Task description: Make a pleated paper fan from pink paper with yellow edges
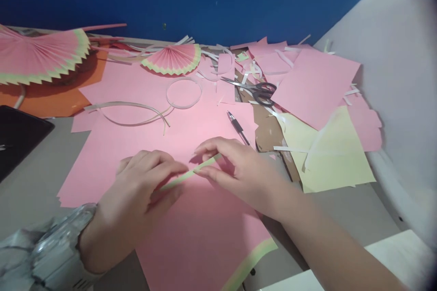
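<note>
Head view shows the green-edged pink sheet (pixel 205 227) pinched between thumb and fingers of left hand (pixel 134 191) and right hand (pixel 244 168).

The table (pixel 355 204) bears pink sheets (pixel 95 159) across its middle, an orange sheet (pixel 61 102) toward the far left corner, a black object (pixel 20 136) leftmost, cardboard (pixel 269 136) and a yellow sheet (pixel 344 168) rightward.

Behind the gray tabletop (pixel 20 209) rises a deep-blue wall (pixel 218 0); to the tabletop's right stands a white panel (pixel 385 50), its upper edge slanting.
</note>
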